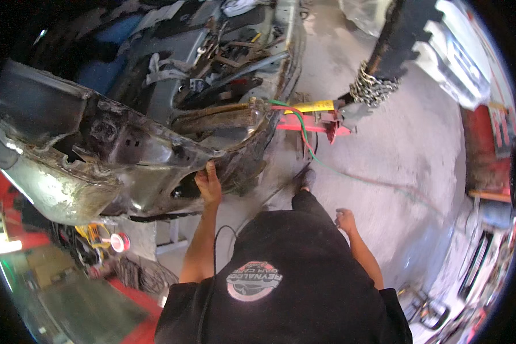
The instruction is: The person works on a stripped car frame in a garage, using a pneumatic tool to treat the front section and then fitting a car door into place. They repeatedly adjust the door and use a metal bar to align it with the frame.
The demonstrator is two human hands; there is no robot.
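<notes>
A stripped, scuffed car body [149,135] fills the upper left, its bare metal edge bending toward me. My left hand [208,184] grips the rim of its panel beside a dark opening, thumb up on the metal and the other fingers partly hidden. Low at my right side hangs my right hand [344,220], fingers loosely curled, nothing visible in it. Loose tools and metal pieces [226,66] lie inside the car body.
A red and yellow metal device [312,117] stands by the car body. Green and red hoses [350,174] trail across the concrete floor [384,149]. At upper right, a chain [372,89] wraps a dark toothed post [398,40]. A red-rimmed roll [120,242] and coiled cables [140,274] sit lower left.
</notes>
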